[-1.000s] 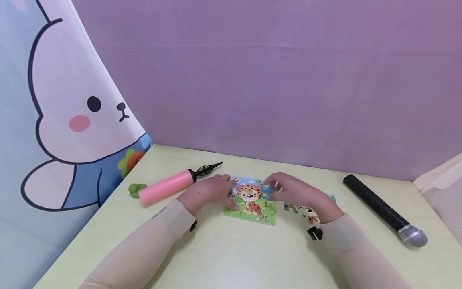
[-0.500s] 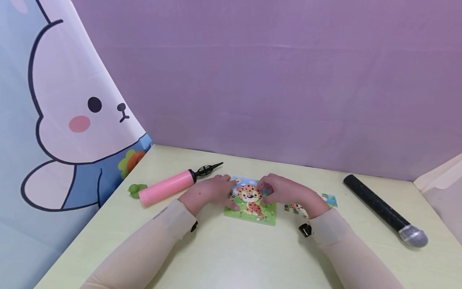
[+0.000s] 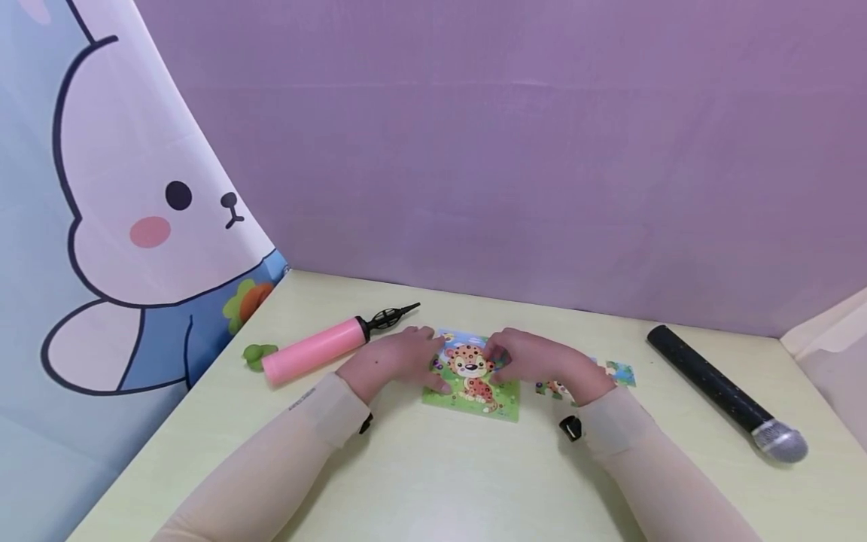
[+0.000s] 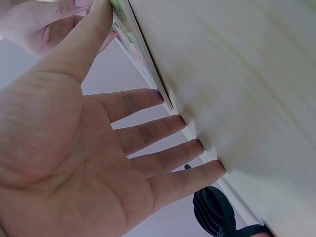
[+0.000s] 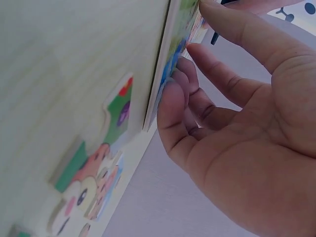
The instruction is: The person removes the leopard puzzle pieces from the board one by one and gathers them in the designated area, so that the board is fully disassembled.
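Note:
A square leopard picture board, blue at the top and green below, lies on the table between both hands. At its left side rests my left hand, thumb on the board's lower left. In the left wrist view the fingers are straight and spread, tips down at the tabletop by the board's edge. My right hand reaches over the board's right part, fingertips and thumb touching its face. The right wrist view has the lower fingers bent and the index finger straighter, with nothing visible between them.
Loose jigsaw pieces lie right of the board, partly hidden under the right forearm. A pink hand pump with a black nozzle and a small green object sit left. At far right lies a black microphone. A purple backdrop closes the back.
My right hand has moved left from beside the board onto its right part, uncovering some loose pieces, and then stayed almost still. The left hand has hardly moved.

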`<state>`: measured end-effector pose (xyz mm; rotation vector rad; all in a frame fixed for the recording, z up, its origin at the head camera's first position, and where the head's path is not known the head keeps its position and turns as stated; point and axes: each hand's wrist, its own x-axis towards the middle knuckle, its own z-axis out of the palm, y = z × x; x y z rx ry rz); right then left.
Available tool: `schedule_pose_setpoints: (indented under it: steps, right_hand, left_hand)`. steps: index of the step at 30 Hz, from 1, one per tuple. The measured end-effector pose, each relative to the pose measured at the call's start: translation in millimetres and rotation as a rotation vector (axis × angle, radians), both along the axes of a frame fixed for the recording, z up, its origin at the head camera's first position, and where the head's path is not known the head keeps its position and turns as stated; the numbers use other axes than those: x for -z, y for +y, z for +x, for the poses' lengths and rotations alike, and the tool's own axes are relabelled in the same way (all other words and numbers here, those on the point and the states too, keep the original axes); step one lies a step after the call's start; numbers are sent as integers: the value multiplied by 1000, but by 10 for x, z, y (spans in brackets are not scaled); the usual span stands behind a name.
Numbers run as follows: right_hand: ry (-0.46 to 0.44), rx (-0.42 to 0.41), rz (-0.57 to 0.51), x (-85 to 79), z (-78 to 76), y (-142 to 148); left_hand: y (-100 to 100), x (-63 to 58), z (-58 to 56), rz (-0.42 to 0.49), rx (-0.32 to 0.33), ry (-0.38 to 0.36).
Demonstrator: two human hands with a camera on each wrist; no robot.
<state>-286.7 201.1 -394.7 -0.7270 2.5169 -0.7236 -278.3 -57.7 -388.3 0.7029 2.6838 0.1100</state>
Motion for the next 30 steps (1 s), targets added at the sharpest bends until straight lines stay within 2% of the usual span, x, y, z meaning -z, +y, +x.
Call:
schedule_pose_setpoints:
  steps: [8, 15, 22, 30]
  right_hand:
    - [4, 3, 28, -15, -8, -30]
    - [12, 9, -15, -15, 19, -22]
    - [59, -20, -58, -56, 62, 46]
    - [40, -28, -70, -39, 96, 88]
  left_hand:
    - [-3, -9, 12, 1, -3, -1]
    - [1, -8, 9, 1, 2, 2]
    - [-1, -18, -3, -10, 9, 2]
    - [-5, -17, 9, -5, 8, -3]
